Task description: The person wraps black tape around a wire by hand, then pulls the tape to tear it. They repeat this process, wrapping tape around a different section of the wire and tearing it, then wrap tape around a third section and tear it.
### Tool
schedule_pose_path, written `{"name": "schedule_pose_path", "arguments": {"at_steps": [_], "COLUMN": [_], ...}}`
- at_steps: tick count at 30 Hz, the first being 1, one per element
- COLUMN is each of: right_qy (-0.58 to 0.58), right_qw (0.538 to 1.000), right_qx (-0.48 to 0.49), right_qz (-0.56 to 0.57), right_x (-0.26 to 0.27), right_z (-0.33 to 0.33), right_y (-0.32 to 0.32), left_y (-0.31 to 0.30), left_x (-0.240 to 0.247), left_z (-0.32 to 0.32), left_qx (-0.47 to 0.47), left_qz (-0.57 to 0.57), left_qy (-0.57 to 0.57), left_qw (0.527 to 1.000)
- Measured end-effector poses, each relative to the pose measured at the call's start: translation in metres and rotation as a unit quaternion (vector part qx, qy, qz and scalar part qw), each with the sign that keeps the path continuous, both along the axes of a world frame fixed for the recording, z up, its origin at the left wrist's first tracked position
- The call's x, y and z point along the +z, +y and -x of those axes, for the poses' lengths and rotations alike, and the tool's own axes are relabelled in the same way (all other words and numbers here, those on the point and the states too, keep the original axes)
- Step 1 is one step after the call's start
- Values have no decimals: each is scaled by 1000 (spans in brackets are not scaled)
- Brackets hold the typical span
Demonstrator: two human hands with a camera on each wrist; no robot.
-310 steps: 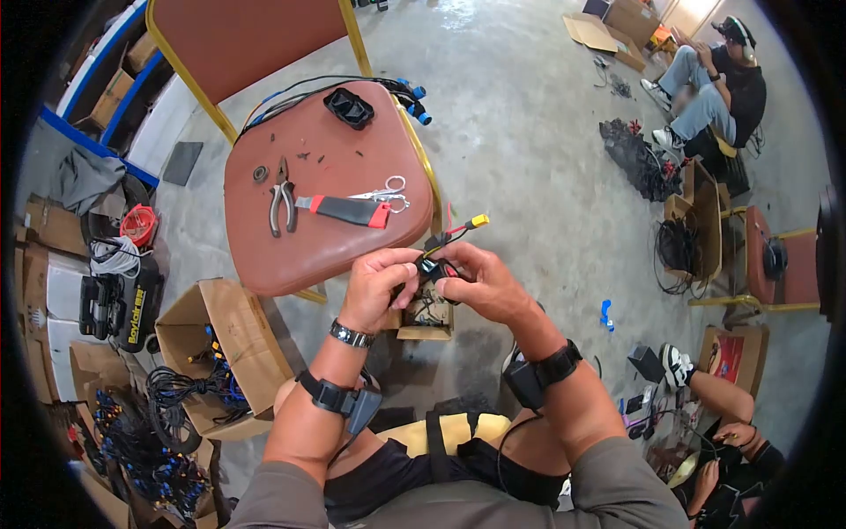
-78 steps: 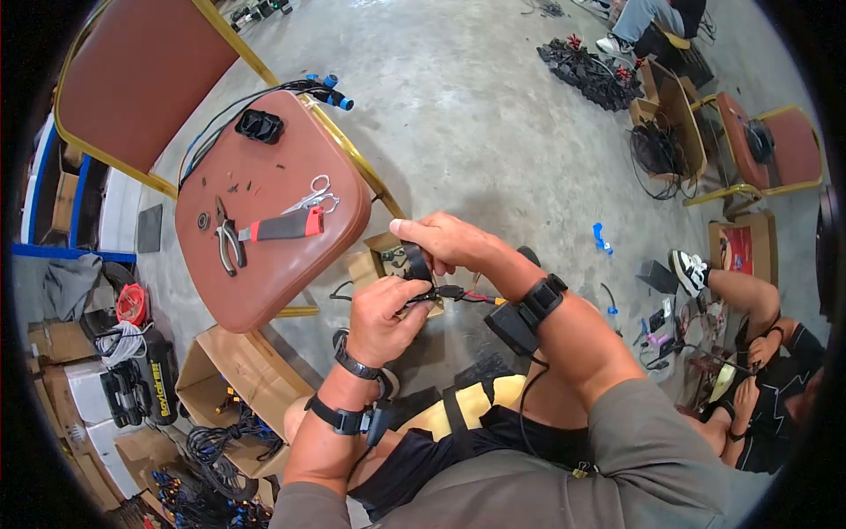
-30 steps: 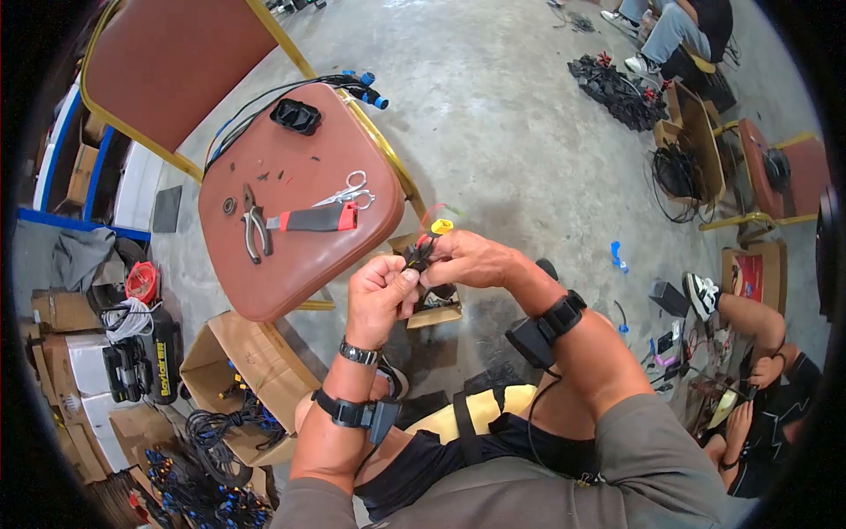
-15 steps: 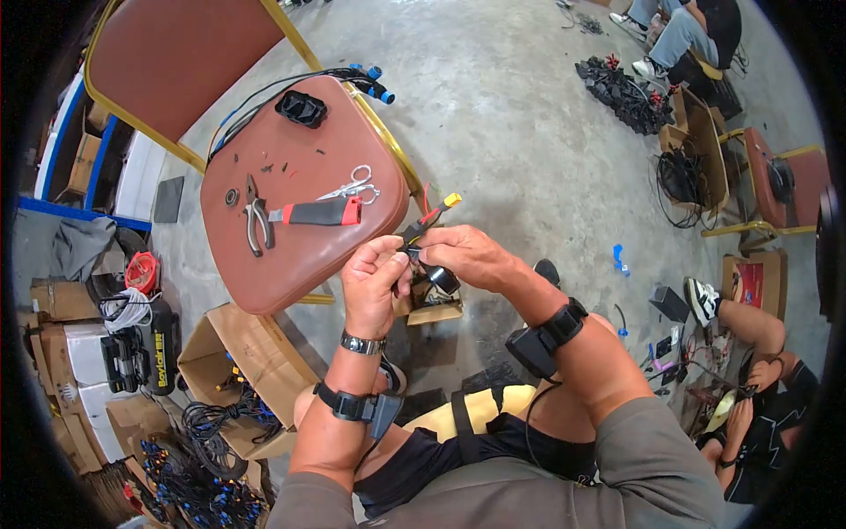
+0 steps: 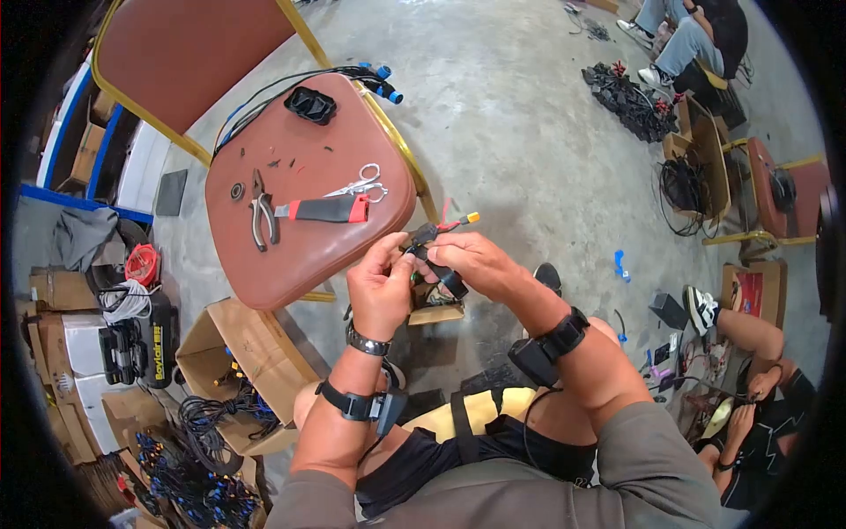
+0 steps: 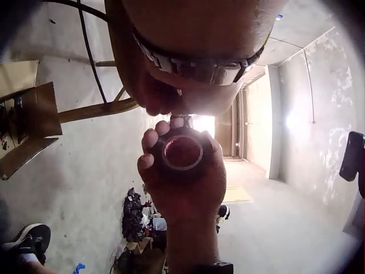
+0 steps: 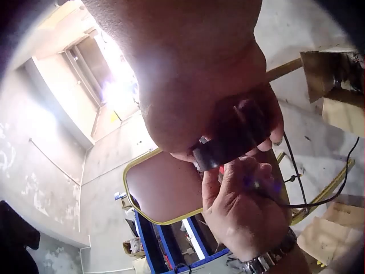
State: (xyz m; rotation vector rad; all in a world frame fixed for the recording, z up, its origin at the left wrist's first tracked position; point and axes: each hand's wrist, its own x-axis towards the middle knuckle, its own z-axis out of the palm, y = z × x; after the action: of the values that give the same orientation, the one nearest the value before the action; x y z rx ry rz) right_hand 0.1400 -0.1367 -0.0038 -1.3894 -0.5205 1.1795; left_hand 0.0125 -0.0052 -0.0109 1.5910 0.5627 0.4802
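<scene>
In the head view, my left hand [image 5: 381, 286] pinches a dark cable joint [image 5: 425, 234] between thumb and fingertips. A red wire with a yellow connector [image 5: 473, 217] sticks out from the joint, up and to the right. My right hand [image 5: 483, 264] meets the left at the joint and holds a roll of black tape [image 5: 449, 279], which hangs under its fingers. Seen from the left wrist, the tape roll [image 6: 183, 174] faces the camera with its round core, fingers curled behind it. The right wrist view shows the tape roll [image 7: 239, 137] in the right palm, close over the left fingers.
On the chair seat [image 5: 264, 264] lie pliers [image 5: 263, 212], a red-and-black knife [image 5: 328, 209], scissors [image 5: 363, 182] and a black plastic part [image 5: 310, 105]. An open carton [image 5: 256, 344] with cables stands left. A small box [image 5: 436, 315] sits below the hands. Two people sit at right.
The hands have gone from pulling apart at the cable to meeting at the joint. The tape roll has swung into view below the right hand, and the yellow connector now points farther right.
</scene>
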Motion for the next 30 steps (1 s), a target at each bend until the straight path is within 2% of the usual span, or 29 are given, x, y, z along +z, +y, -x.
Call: {"name": "schedule_pose_path", "arguments": {"at_steps": [4, 6, 8, 10, 17, 19, 21, 22, 24, 25, 27, 28, 30], "right_qy": [122, 109, 98, 11, -8, -72, -110, -148, -155, -164, -158, -150, -140], "right_qw": [992, 994, 995, 1000, 999, 997, 993, 989, 987, 986, 987, 988, 989], "right_qx": [-35, -24, -12, -16, -33, -29, -28, -27, -29, -30, -26, -23, -28], "right_qz": [-25, -15, -6, -23, -22, -25, -17, -10, -15, -20, -21, -23, -25], "right_x": [16, 12, 6, 0, -1, -1, 6, 9, 4, 4, 11, 14, 16], "right_z": [6, 4, 4, 5, 7, 6, 8, 9, 10, 9, 6, 4, 1], "right_y": [1, -1, -4, -5, -8, -9, -9, -10, -9, -9, -10, -11, -12], "left_y": [-5, -5, -5, -5, -3, -3, -1, 0, 2, 4, 8, 10, 14], "left_x": [10, 15, 13, 10, 1, 0, -5, -9, -13, -11, -6, -6, -8], "left_z": [-4, -5, -3, -2, -4, -4, -4, -4, -4, -4, -5, -6, -5], "left_qx": [28, 18, 21, 23, 8, 4, -3, -3, -39, -38, -96, -97, -121], "left_qz": [-74, -241, -236, -232, -264, -268, -174, -174, -37, -34, 168, 173, 254], "left_qy": [4, 1, 22, 44, 41, 38, 61, 60, 93, 91, 90, 86, 52], "left_qw": [997, 970, 971, 971, 964, 963, 983, 983, 994, 994, 977, 976, 958]}}
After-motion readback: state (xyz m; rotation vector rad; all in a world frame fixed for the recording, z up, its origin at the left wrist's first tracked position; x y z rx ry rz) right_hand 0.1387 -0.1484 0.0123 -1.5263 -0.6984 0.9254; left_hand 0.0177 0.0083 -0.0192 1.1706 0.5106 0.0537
